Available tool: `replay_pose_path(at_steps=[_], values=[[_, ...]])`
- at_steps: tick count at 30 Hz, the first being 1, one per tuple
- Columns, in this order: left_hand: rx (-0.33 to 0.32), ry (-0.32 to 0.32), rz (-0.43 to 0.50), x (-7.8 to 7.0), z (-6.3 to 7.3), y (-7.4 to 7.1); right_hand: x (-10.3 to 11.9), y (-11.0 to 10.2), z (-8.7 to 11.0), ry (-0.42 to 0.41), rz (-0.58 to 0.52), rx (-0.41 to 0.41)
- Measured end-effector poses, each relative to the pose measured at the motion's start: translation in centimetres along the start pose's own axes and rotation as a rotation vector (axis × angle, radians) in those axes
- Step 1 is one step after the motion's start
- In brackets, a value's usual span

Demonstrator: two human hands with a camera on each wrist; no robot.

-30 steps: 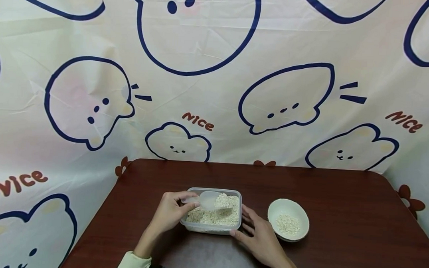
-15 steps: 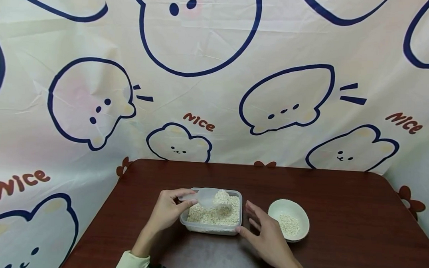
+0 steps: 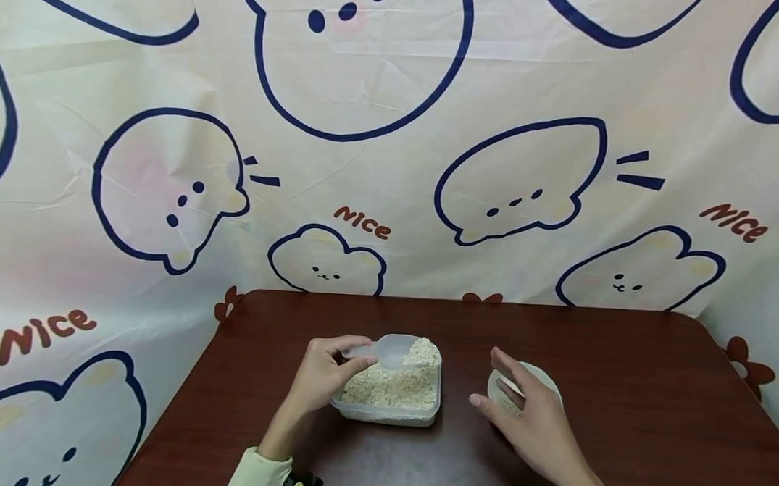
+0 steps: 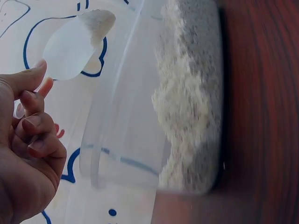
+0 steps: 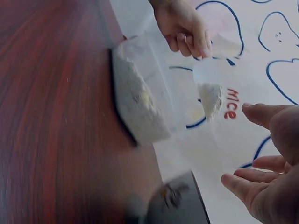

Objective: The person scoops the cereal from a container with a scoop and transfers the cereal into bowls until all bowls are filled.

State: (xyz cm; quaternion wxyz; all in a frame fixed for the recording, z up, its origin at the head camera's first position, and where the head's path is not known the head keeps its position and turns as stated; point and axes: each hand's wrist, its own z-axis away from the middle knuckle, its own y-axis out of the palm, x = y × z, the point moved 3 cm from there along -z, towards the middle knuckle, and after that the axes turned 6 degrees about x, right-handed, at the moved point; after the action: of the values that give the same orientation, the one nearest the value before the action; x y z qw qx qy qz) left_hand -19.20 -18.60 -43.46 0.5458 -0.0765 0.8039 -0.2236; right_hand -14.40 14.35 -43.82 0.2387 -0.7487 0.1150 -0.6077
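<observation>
The left hand point(image 3: 323, 372) pinches the scoop point(image 3: 391, 351), which is above the container point(image 3: 385, 417) of flakes point(image 3: 390, 388). From this grip the scoop's long axis runs rightward; the bowl point(image 3: 546, 377) lies beyond, well apart, nearer the right hand point(image 3: 540, 421). The translucent scoop carries a pale heap point(image 3: 425, 352) at its far end. The right hand, fingers spread, grasps nothing and partly hides the bowl.
</observation>
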Motion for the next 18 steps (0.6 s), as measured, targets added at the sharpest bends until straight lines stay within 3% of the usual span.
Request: replay_pose_path(at_steps=[6,18], values=[[0.034,0.029,0.02,-1.0,-1.1,1.7,-0.6,-2.4,0.8,0.013,0.132,-0.068],[0.162,0.043,0.056,-3.1,-3.1,5.8,-3.5,-5.5,2.7,0.087,0.263,-0.107]])
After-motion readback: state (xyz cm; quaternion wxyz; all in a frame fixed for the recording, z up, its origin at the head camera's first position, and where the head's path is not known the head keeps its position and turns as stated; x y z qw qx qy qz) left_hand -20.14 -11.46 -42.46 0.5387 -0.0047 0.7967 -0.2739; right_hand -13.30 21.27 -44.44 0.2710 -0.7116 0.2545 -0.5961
